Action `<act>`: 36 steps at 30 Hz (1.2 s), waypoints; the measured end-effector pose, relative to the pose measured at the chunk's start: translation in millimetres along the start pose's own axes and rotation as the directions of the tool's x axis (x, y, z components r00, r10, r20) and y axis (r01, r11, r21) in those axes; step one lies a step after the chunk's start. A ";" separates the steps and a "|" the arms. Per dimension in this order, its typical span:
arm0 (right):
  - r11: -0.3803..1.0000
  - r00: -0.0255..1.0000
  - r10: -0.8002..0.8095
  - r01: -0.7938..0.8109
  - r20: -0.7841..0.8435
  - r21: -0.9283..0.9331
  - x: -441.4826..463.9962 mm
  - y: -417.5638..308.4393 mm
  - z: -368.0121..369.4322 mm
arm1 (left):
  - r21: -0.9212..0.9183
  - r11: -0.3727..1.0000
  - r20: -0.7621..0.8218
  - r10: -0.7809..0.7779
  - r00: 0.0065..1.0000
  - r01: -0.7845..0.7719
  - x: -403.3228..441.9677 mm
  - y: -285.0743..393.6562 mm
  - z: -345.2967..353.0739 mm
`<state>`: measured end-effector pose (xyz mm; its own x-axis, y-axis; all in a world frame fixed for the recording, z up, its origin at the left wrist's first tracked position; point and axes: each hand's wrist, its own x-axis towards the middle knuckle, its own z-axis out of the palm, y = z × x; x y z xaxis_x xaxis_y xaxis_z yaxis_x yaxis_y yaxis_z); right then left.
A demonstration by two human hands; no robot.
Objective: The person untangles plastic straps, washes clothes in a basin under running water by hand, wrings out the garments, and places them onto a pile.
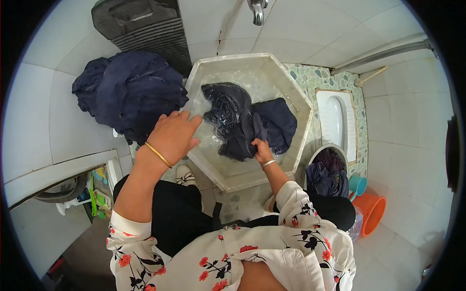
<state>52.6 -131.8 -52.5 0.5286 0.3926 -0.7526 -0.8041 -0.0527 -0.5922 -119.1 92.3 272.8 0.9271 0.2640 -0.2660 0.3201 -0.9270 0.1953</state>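
Note:
A dark navy garment (236, 123) lies half sunk in soapy water inside a white hexagonal basin (204, 172). My right hand (262, 151), with a bracelet at the wrist, is closed on a fold of this garment near the basin's front side. Over the basin's left rim is my left hand (175, 133), its fingers apart and nothing in them; a gold bangle circles that wrist. Just beyond it is a large heap of navy clothing (131, 94), left of the basin. What supports the heap is mostly hidden beneath it.
A dark ridged washboard (153, 36) leans against the back wall. Above the basin is a metal tap (257, 12). To the right are a squat toilet (335, 119), a bucket of dark clothes (326, 177), a teal dipper (357, 185) and an orange bucket (372, 216).

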 end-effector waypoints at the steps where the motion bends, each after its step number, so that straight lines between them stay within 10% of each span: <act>1: 0.996 0.996 0.059 -0.063 -0.073 -0.059 3.1 5.1 -14.9 | 0.002 1.000 0.005 0.007 1.000 -0.007 1.2 1.3 0.0; 5: 0.710 0.949 -0.252 0.048 -0.189 -0.703 -12.9 -10.7 -21.7 | 0.010 1.000 0.011 0.015 1.000 -0.015 3.4 1.8 1.2; 7: 0.289 0.722 -0.688 0.369 0.076 -0.883 -20.5 -22.5 -10.4 | 0.003 1.000 0.004 0.010 1.000 -0.010 2.3 1.6 -1.0; 15: -0.316 0.526 -0.554 0.585 0.646 -0.747 -50.0 -15.4 78.3 | 0.004 1.000 0.033 -0.011 0.999 0.010 -4.2 -0.6 -0.3; 17: -0.004 0.586 -0.592 0.684 0.553 -0.729 -28.6 -14.3 94.6 | -0.010 1.000 0.077 -0.017 0.997 0.018 -5.3 0.4 -3.1; 19: -0.072 0.626 -0.586 0.593 0.515 -0.802 12.6 -18.2 101.5 | 0.000 1.000 0.043 -0.007 0.999 0.007 -7.4 -0.5 -0.2; 21: -0.284 0.910 -0.167 0.325 0.380 -0.902 23.9 -30.7 107.7 | 0.007 1.000 0.014 0.003 1.000 -0.003 -10.3 1.6 3.1; 22: -0.569 0.882 -0.173 0.274 0.439 -0.775 39.5 -22.4 105.6 | 0.009 1.000 0.036 0.008 0.999 -0.009 -9.5 3.2 2.6; 25: -0.517 0.933 0.011 0.314 0.360 -0.796 63.1 -53.9 119.9 | 0.008 1.000 0.040 0.007 0.999 -0.008 -9.2 3.3 1.0; 27: -0.490 0.859 -0.146 0.368 0.490 -0.790 59.1 -51.7 105.3 | -0.010 1.000 0.027 0.002 1.000 -0.002 -9.3 -0.9 3.1; 31: -0.032 0.922 -0.167 0.348 0.349 -0.937 46.2 -42.0 64.7 | 0.000 0.999 0.107 -0.031 0.994 0.032 -5.3 -0.9 8.1; 34: 0.641 0.987 -0.056 0.151 0.151 -0.753 -3.3 -53.5 54.1 | 0.023 1.000 0.177 -0.016 0.984 0.013 5.3 3.7 9.4; 36: 0.756 0.994 -0.036 0.092 0.100 -0.648 -30.8 -68.7 50.4 | 0.025 1.000 0.203 0.000 0.979 -0.005 9.9 7.6 12.6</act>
<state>77.9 -94.0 25.8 0.5269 0.4842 -0.6985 -0.3826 -0.5988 -0.7036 -110.0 84.4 259.8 0.8681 0.2044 -0.4524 0.3103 -0.9347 0.1732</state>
